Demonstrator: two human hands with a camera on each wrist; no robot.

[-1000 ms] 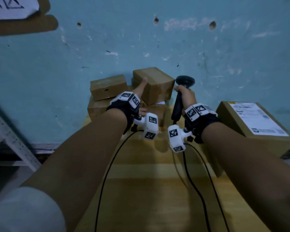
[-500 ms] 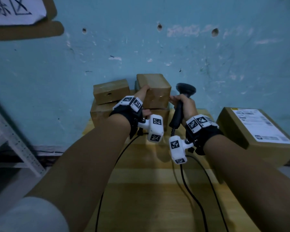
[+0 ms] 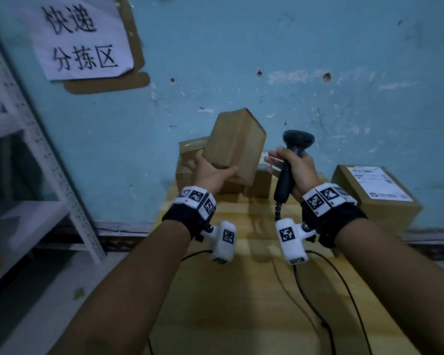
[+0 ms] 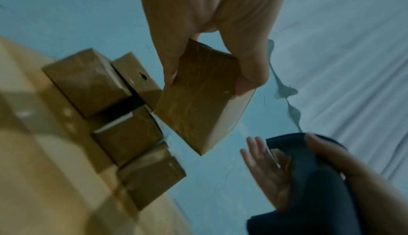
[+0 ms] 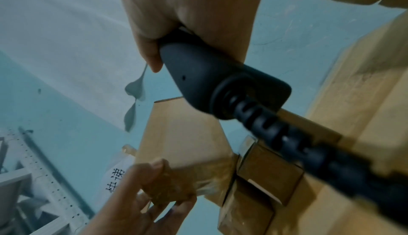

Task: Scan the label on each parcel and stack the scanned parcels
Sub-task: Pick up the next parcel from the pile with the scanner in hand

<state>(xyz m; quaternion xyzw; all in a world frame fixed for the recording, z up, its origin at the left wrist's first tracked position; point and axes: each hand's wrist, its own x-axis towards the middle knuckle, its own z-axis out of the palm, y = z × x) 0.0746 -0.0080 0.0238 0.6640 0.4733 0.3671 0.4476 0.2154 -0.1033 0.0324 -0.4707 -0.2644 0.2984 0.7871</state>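
Your left hand [image 3: 210, 172] grips a small brown parcel [image 3: 235, 147] from below in the head view, thumb on the near face and fingers round the far side, holding it tilted and lifted clear of the other parcels [image 3: 190, 162] piled against the blue wall [image 3: 292, 47]. Your right hand [image 3: 296, 170] is wrapped round the handle of the black scanner [image 3: 291, 160], head up, just right of the lifted parcel; a few fingers stick out straight toward it. A bigger box with a white label [image 3: 374, 190] sits at the right on the wooden table [image 3: 241, 316]. A paper sign [image 3: 80, 37] hangs upper left, a white rack [image 3: 36, 149] below it.

Left wrist view: your left hand [image 4: 209, 20] pinches the parcel [image 4: 203, 99] between thumb and fingers, in the air. Four other parcels [image 4: 123, 116] lie below on the table, close together. Your right hand [image 4: 287, 177] with the scanner [image 4: 320, 186] is lower right, apart from the parcel.

Right wrist view: your right hand [image 5: 187, 12] clamps the scanner handle [image 5: 209, 78], its cord running lower right. Your left hand [image 5: 143, 195] holds the parcel [image 5: 183, 137]; blurry, but no label shows on the faces seen here.
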